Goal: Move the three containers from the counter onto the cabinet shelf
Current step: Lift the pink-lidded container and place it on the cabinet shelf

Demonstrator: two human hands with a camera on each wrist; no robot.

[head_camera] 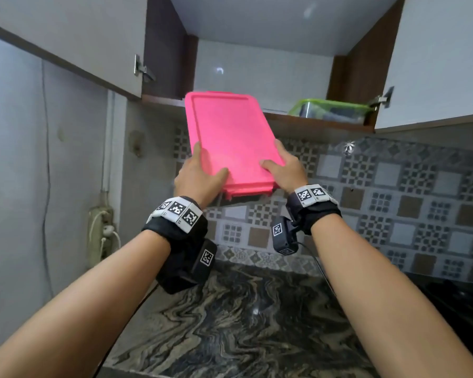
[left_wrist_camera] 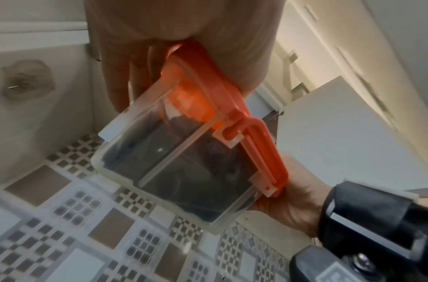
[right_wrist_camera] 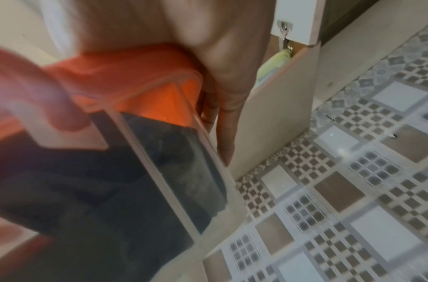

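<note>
A clear container with a pink lid (head_camera: 231,137) is held up in the air, tilted, its far end at the front edge of the cabinet shelf (head_camera: 311,121). My left hand (head_camera: 200,174) grips its left near corner, thumb on the lid. My right hand (head_camera: 283,166) grips the right near corner the same way. In the wrist views the lid looks orange, and the clear container body (left_wrist_camera: 183,167) (right_wrist_camera: 126,187) shows dark contents. A green-lidded container (head_camera: 331,110) stands on the shelf at the right.
Both cabinet doors hang open, the left door (head_camera: 66,42) and the right door (head_camera: 443,58) flanking the shelf. Patterned tiles (head_camera: 393,192) cover the wall below. A marbled dark counter (head_camera: 243,323) lies underneath. A power strip with plugs (head_camera: 101,236) hangs on the left wall.
</note>
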